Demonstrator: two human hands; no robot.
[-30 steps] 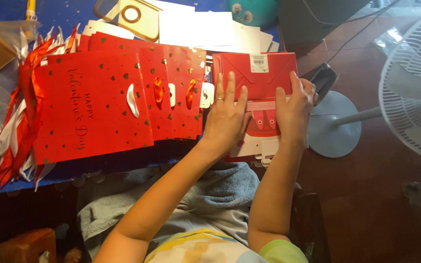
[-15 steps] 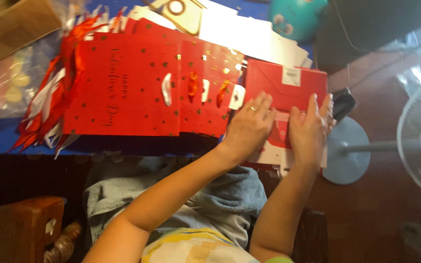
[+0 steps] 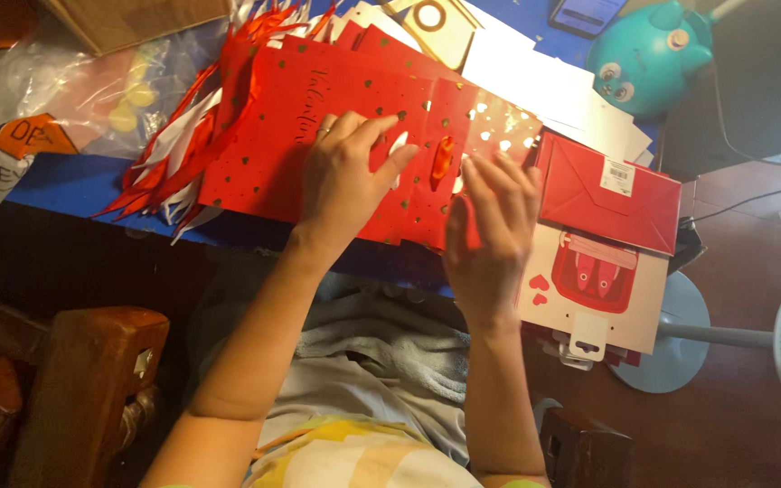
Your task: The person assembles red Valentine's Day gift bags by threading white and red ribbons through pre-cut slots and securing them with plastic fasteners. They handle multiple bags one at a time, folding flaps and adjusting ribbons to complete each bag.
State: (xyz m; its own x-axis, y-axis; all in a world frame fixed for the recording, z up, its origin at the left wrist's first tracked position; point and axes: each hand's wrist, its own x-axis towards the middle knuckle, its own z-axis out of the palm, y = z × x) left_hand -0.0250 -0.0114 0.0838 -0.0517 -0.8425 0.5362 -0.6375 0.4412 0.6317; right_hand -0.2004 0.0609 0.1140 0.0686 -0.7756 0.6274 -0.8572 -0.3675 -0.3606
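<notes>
**Two hands on the stack of red gift bags**

Two hands worked at the near edge of the blue table. The left hand lay flat on the flattened red gift bags, fingers spread, pinching nothing. The right hand hovered at the stack's right end, fingers loosely spread, palm down; contact could not be told. A red envelope lay beside it on a white card pack at the right edge. A teal toy stood at the far edge.
</notes>
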